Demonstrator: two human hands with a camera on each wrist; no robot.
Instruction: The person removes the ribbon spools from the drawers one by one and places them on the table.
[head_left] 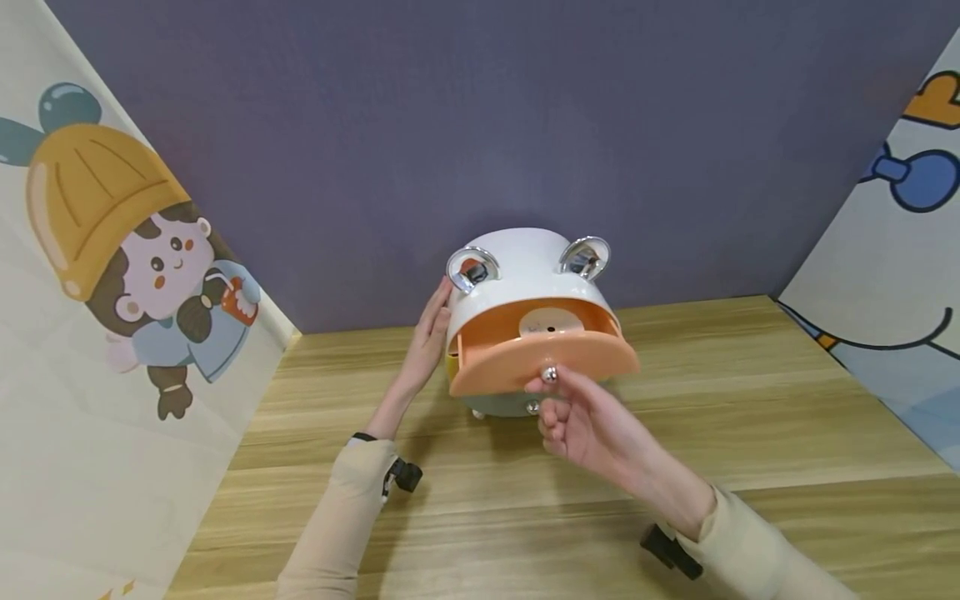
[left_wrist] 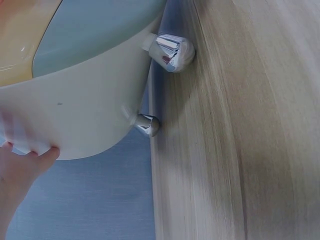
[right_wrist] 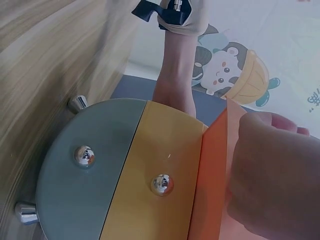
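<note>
Only right-wrist view: yellow drawer [right_wrist: 150,170], blue drawer [right_wrist: 85,170].

Wood-grain tabletop [head_left: 750,400], light planks. Plain purple-grey back wall [head_left: 480,125]. Left panel [head_left: 90,350]: cartoon child, yellow hat. Right panel [head_left: 900,275]: pale, blue-orange cartoon shapes. Even, soft light.

You're looking at a round white drawer box [head_left: 517,283] sitting upright on chrome feet, its orange top drawer [head_left: 542,360] sticking out open.
</note>
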